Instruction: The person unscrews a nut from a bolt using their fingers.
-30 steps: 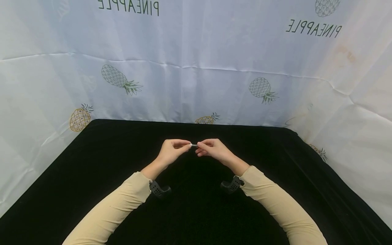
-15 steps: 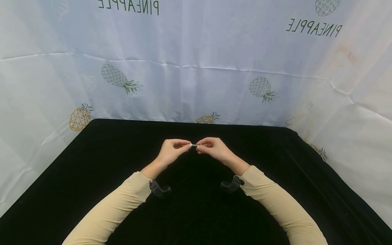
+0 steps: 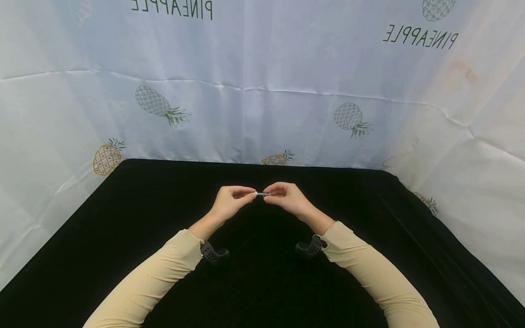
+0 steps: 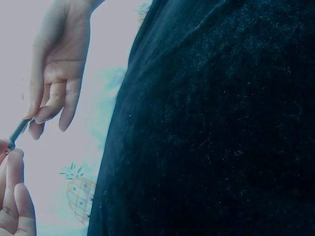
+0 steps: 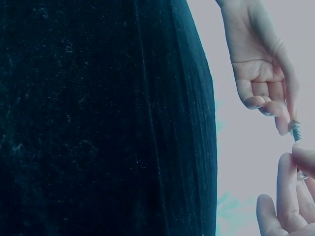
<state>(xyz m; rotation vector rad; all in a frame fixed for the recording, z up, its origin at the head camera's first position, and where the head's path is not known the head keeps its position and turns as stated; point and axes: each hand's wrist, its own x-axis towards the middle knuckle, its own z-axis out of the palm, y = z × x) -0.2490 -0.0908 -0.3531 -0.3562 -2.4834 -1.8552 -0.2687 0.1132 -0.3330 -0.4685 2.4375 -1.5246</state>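
A short silver bolt (image 3: 262, 194) lies roughly level between the two hands, held up in front of the person. My left hand (image 3: 231, 200) pinches its left end between thumb and fingertips. At the other end, the thumb and index finger of my right hand (image 3: 289, 199) grip it. Thread ridges show on the bolt (image 4: 17, 132) in the left wrist view. In the right wrist view, the threaded shaft of the bolt (image 5: 297, 132) runs behind the right thumb, and a small shiny metal piece (image 5: 302, 175) shows past it. Fingertips hide both ends partly.
Black cloth (image 3: 262, 282) covers the table below the hands. A white curtain (image 3: 246, 123) printed with pineapples hangs behind and at both sides. Each wrist wears a black camera mount (image 3: 215, 255), close under the tan sleeves (image 3: 164, 269).
My right thumb and fingers have shifted slightly up and along the bolt, so more of its shaft shows. The left hand has stayed still.
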